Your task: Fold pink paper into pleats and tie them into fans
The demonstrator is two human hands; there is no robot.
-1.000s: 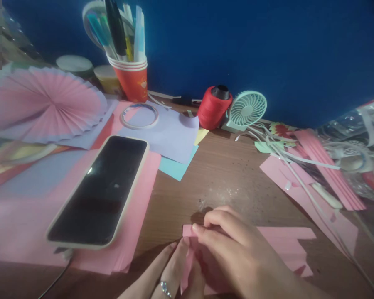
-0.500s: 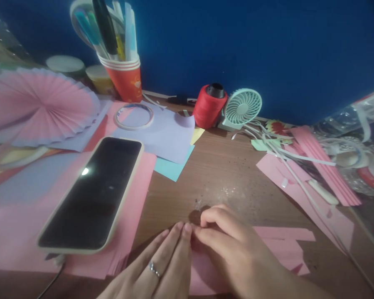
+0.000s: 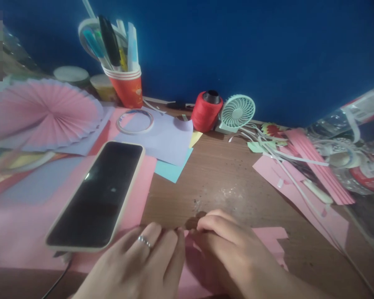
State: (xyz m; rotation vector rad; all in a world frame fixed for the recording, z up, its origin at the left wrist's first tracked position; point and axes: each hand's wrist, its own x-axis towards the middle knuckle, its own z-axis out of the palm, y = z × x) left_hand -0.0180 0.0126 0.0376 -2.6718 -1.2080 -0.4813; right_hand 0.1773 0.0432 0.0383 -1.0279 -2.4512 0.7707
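Observation:
A sheet of pink paper (image 3: 193, 272) lies at the front of the desk, its folded strips (image 3: 271, 241) showing past my right wrist. Over its left part is my left hand (image 3: 143, 257), wearing a ring, its fingers bent and closed at the paper's far edge. Close beside it, my right hand (image 3: 233, 249) is curled, thumb and forefinger pinching that same edge. The fingertips of both hands nearly meet, and the fold between them is mostly hidden.
A phone (image 3: 96, 199) rests on stacked pink paper at left. Behind stand a pleated paper fan (image 3: 46, 112), a red cup of pens (image 3: 127, 91), red thread (image 3: 205, 112) and a small fan (image 3: 237, 112). Cables and pink paper (image 3: 318, 203) lie right.
My left hand has gone from stretched fingers lying flat to bent fingers at the paper's edge. The paper has shifted left with the hands, and the view has tilted slightly.

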